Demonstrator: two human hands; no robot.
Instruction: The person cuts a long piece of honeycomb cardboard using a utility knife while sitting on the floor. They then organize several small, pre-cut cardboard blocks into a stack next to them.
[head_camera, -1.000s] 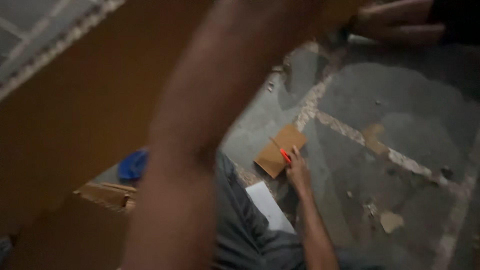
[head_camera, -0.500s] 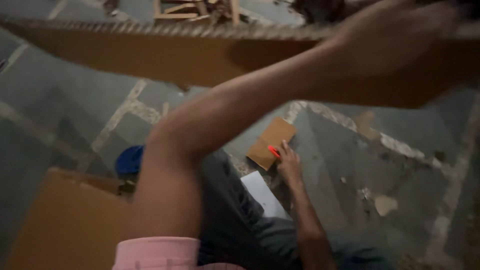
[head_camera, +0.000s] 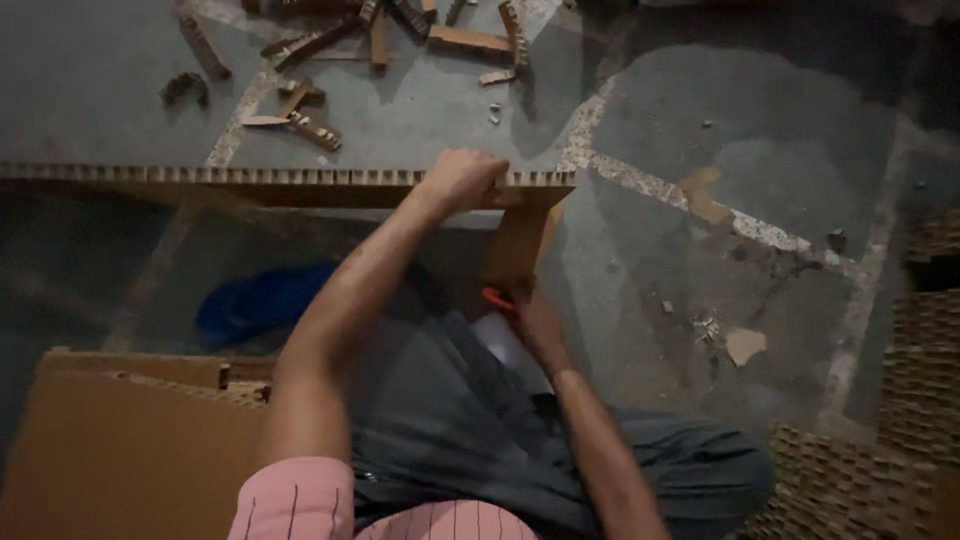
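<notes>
My left hand (head_camera: 462, 178) grips the near end of the long cardboard strip (head_camera: 250, 178), which runs crosswise to my left, while my right hand (head_camera: 530, 315), lower and closer in, clasps the orange cutter (head_camera: 497, 299) just beneath that end.

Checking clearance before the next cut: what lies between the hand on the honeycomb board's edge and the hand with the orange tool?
In the head view, between left hand and right hand, only a small brown cardboard piece under the honeycomb board.

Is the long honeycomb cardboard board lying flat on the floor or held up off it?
Held up: the left hand grips the long honeycomb cardboard board near its right end, its cut edge facing the camera.
</notes>
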